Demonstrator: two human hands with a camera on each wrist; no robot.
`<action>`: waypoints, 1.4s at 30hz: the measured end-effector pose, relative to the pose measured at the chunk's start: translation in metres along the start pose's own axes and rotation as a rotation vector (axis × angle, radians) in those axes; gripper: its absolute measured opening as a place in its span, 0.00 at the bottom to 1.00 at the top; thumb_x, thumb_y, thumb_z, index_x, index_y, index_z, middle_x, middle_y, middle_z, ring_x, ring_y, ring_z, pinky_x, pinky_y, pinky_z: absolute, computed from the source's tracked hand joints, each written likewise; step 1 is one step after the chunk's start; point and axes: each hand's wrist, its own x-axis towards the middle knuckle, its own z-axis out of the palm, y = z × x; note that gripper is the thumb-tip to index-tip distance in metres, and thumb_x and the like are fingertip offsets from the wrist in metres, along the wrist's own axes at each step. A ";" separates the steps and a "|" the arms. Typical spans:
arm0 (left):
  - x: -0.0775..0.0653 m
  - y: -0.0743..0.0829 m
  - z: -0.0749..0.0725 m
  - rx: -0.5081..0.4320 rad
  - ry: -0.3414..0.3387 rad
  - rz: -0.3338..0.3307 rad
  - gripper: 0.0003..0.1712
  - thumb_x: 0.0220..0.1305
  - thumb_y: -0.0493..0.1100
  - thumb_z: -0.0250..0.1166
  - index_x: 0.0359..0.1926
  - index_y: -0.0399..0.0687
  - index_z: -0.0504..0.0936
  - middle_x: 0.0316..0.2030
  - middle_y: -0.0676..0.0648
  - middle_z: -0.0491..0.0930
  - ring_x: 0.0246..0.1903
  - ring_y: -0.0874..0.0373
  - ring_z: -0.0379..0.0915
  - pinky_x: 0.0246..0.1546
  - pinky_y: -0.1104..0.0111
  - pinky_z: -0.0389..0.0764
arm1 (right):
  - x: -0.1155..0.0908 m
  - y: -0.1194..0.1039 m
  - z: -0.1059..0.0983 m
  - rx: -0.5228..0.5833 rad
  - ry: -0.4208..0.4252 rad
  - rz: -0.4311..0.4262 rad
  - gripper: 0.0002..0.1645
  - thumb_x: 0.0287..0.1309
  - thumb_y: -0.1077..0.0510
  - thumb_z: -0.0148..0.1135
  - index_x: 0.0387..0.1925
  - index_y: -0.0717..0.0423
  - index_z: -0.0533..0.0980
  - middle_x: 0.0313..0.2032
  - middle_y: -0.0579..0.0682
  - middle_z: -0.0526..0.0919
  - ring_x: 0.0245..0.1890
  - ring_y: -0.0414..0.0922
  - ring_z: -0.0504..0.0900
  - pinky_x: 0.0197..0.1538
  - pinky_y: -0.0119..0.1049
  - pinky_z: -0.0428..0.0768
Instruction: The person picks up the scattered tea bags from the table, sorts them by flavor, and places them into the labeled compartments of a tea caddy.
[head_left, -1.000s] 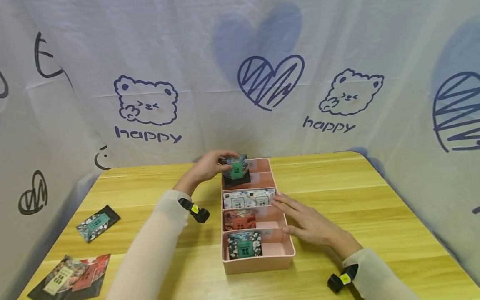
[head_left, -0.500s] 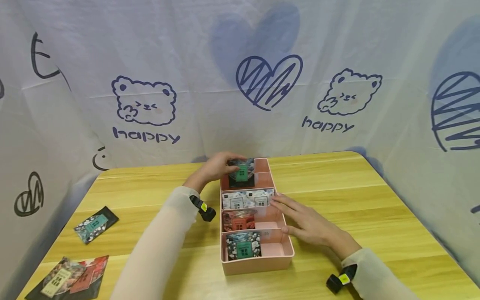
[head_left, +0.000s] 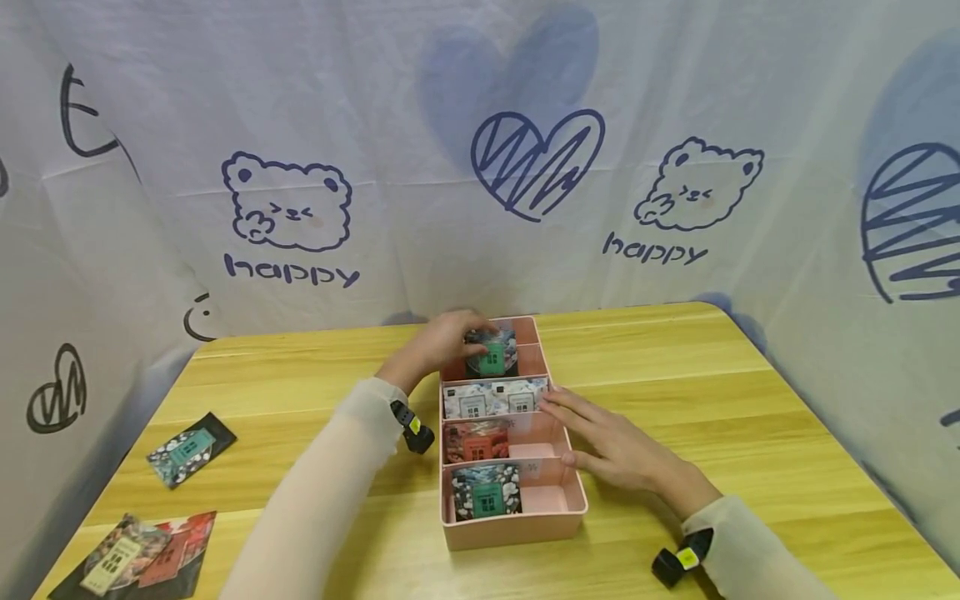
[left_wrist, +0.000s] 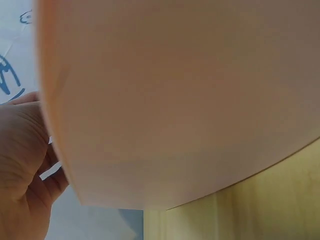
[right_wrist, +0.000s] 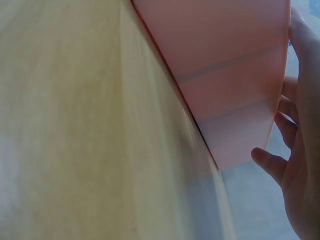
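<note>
A pink divided box (head_left: 517, 534) runs lengthwise away from me on the table. My left hand (head_left: 441, 345) reaches over its far left side and pinches a dark sachet with a green label (head_left: 492, 360), which stands in the second compartment from the back. On the right rim rest the fingertips of my right hand (head_left: 626, 440), fingers fairly straight. Two white sachets (head_left: 474, 402) fill the middle compartment. Nearer to me are a red sachet (head_left: 477, 443) and a black floral sachet (head_left: 487, 493). Both wrist views show mostly the box's outer wall (left_wrist: 175, 100), hiding the contents.
On the wooden table (head_left: 675, 358), a floral sachet with a teal label (head_left: 191, 450) lies at the left. Closer to me, a sachet with a cream label (head_left: 112, 564) overlaps a red one (head_left: 176, 554). A printed cloth (head_left: 420, 233) hangs behind the table.
My left hand has moved right and slightly toward me, carrying the green-labelled sachet lower into the second compartment from the back. My right hand has stayed on the rim.
</note>
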 end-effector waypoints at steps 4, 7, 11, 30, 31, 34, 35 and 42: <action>0.000 0.002 0.006 0.051 -0.013 0.028 0.20 0.65 0.47 0.67 0.57 0.51 0.82 0.48 0.50 0.80 0.47 0.55 0.76 0.50 0.61 0.79 | 0.000 0.001 0.001 -0.010 0.005 -0.003 0.42 0.64 0.48 0.60 0.75 0.53 0.57 0.75 0.54 0.54 0.73 0.53 0.55 0.65 0.58 0.67; -0.001 0.004 0.010 0.074 -0.021 0.032 0.20 0.66 0.47 0.66 0.58 0.52 0.82 0.52 0.49 0.79 0.50 0.54 0.76 0.53 0.60 0.79 | 0.000 0.001 0.001 -0.001 0.008 0.001 0.43 0.63 0.50 0.62 0.75 0.53 0.57 0.75 0.54 0.54 0.73 0.53 0.55 0.65 0.58 0.67; -0.002 0.005 0.012 0.077 -0.010 0.041 0.20 0.66 0.48 0.66 0.58 0.54 0.82 0.56 0.49 0.78 0.54 0.53 0.75 0.56 0.59 0.77 | 0.000 0.001 0.002 -0.003 0.008 0.003 0.43 0.63 0.51 0.62 0.75 0.53 0.57 0.75 0.53 0.54 0.73 0.52 0.54 0.66 0.57 0.66; -0.018 0.000 0.002 -0.050 0.018 0.043 0.22 0.65 0.49 0.67 0.59 0.50 0.81 0.55 0.47 0.78 0.49 0.53 0.76 0.50 0.58 0.80 | 0.000 -0.001 0.001 -0.009 0.003 0.001 0.41 0.66 0.47 0.58 0.75 0.53 0.57 0.75 0.53 0.54 0.73 0.54 0.55 0.64 0.58 0.68; -0.020 0.000 0.001 -0.055 0.025 0.041 0.23 0.64 0.50 0.68 0.58 0.50 0.81 0.55 0.47 0.79 0.48 0.53 0.77 0.50 0.58 0.80 | 0.000 -0.001 0.001 -0.006 0.004 0.002 0.41 0.66 0.47 0.58 0.75 0.53 0.57 0.75 0.53 0.54 0.73 0.54 0.55 0.64 0.58 0.68; -0.026 -0.001 -0.003 -0.055 0.043 0.031 0.24 0.64 0.52 0.68 0.58 0.50 0.82 0.54 0.47 0.79 0.48 0.52 0.77 0.49 0.57 0.80 | 0.000 -0.001 0.001 -0.002 0.007 0.003 0.41 0.65 0.48 0.59 0.75 0.53 0.57 0.75 0.53 0.54 0.73 0.54 0.55 0.64 0.59 0.68; -0.028 -0.001 -0.005 -0.059 0.046 0.027 0.24 0.64 0.53 0.68 0.58 0.49 0.82 0.53 0.46 0.79 0.48 0.51 0.77 0.48 0.57 0.80 | 0.000 -0.001 0.001 -0.004 0.008 0.003 0.41 0.65 0.48 0.59 0.75 0.53 0.57 0.75 0.53 0.54 0.73 0.54 0.55 0.64 0.59 0.68; -0.048 -0.004 -0.015 -0.019 0.062 0.009 0.26 0.65 0.55 0.65 0.59 0.48 0.80 0.51 0.45 0.80 0.46 0.50 0.78 0.47 0.57 0.80 | 0.000 -0.001 0.001 0.002 -0.003 0.012 0.41 0.66 0.48 0.58 0.75 0.52 0.56 0.75 0.52 0.53 0.73 0.52 0.53 0.64 0.59 0.67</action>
